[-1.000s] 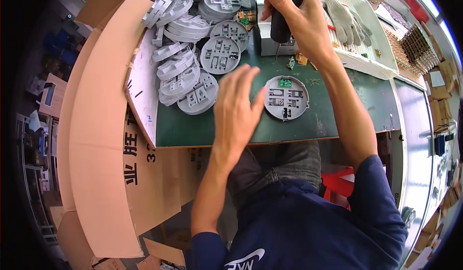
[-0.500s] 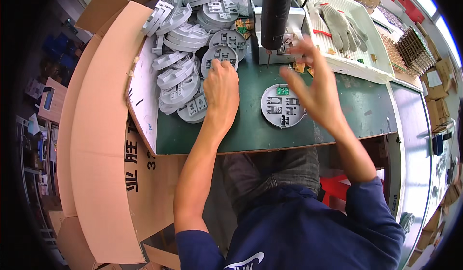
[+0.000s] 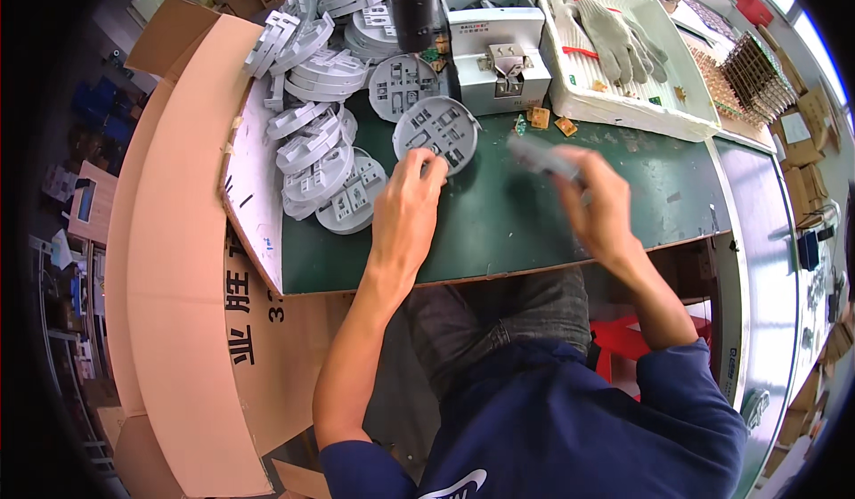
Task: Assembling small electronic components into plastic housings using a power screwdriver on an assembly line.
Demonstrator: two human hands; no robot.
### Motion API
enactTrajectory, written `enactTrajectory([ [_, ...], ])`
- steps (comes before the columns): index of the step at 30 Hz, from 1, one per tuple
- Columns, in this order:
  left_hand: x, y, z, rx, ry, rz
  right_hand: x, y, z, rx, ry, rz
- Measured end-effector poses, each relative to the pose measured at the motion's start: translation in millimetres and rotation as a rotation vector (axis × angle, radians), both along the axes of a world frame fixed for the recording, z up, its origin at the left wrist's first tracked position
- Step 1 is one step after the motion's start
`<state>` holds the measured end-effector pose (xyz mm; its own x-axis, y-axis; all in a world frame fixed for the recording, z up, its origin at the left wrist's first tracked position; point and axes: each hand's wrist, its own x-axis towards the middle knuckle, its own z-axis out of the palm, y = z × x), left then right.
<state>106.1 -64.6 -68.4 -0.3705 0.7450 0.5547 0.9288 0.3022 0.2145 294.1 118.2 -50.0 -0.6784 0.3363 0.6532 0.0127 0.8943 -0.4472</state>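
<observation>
My left hand (image 3: 408,200) is closed, its fingertips pinching the near rim of a round grey plastic base (image 3: 435,134) with slots across its face. That base is tilted and lies close to another grey base (image 3: 401,87). Over the right part of the green table, my right hand (image 3: 598,198) grips a second round base (image 3: 541,157), seen nearly edge-on and smeared by motion. Left of my left hand stands a heap of similar grey bases (image 3: 321,171), stacked and leaning on each other.
A silver machine (image 3: 499,49) stands at the table's back, with a black cylindrical tool (image 3: 411,9) hanging beside it. Small orange circuit boards (image 3: 539,118) lie before it. A white tray (image 3: 641,118) holds gloves (image 3: 614,40). At the left is an open cardboard box (image 3: 178,249).
My right hand has taken up the base that lay on the table. My left hand has drawn a base nearer and right. The hanging tool has swung left.
</observation>
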Motion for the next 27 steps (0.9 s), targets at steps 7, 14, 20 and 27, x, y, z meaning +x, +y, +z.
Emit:
enactTrajectory([
  [7, 8.9, -25.4, -3.0, -0.070, 0.032, -0.235, 74.5, 101.6, 11.5, -0.770, 0.165, -0.257],
  [14, 18.2, -19.8, -1.4, 0.010, -0.300, -0.206, 138.0, 158.8, -27.7, -0.764, -0.015, -0.439],
  [20, 28.1, 1.6, -3.1, 0.141, -0.467, -0.101, 94.5, 134.7, -30.0, 0.291, -0.201, -0.752],
  [27, 41.0, 26.2, -17.0, 0.057, -0.337, -0.006, -15.8, 54.1, -28.1, 0.118, -0.292, -0.433],
])
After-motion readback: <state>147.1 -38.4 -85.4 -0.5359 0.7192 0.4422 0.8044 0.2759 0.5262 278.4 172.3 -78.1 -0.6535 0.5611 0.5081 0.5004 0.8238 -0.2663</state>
